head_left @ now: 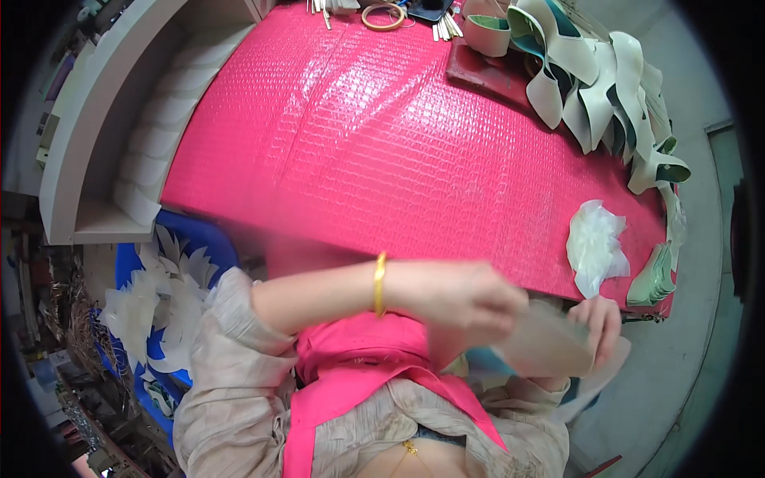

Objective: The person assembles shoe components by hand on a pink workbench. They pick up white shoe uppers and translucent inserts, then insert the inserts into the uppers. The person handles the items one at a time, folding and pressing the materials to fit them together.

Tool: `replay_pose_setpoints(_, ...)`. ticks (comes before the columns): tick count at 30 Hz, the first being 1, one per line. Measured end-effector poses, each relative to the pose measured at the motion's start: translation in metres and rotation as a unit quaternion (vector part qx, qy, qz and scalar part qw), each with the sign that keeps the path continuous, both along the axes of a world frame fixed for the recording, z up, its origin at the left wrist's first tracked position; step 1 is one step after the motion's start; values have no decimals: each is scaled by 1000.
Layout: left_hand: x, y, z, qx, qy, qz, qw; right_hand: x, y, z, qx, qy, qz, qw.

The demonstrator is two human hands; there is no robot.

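Note:
My left hand (482,301), with a gold bangle on its wrist, reaches across to the right, its fingers curled and blurred by motion. It meets the left end of a pale, curved shoe-upper piece (550,342), also blurred. My right hand (603,323) grips the right end of that piece just off the table's front edge. A thin whitish strip (602,382) hangs below the right hand. A crumpled heap of translucent film (596,247) lies on the table just beyond my right hand. Beside it stands a small stack of pale green pieces (653,277).
A pink textured cover (358,143) spreads over the table. White shoe uppers (598,88) pile at the far right by a dark red block (490,76). A tape roll (383,16) lies at the back. On the left are a grey shelf (96,119) and a blue basket (195,235) of film scraps.

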State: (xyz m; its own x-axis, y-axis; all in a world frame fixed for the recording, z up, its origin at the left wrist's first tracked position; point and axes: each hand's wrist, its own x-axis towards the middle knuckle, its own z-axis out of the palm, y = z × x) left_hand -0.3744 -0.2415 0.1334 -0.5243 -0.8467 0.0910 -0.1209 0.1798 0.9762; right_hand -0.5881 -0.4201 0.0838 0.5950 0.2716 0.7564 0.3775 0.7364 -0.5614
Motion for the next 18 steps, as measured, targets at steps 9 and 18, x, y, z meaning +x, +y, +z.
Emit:
replay_pose_setpoints(9, 74, 52, -118, 168, -167, 418, 877, 65, 76, -41, 42, 540, -262, 798)
replay_pose_setpoints(18, 33, 90, -106, -126, -557, 462, 678, 100, 100, -70, 81, 635, -215, 738)
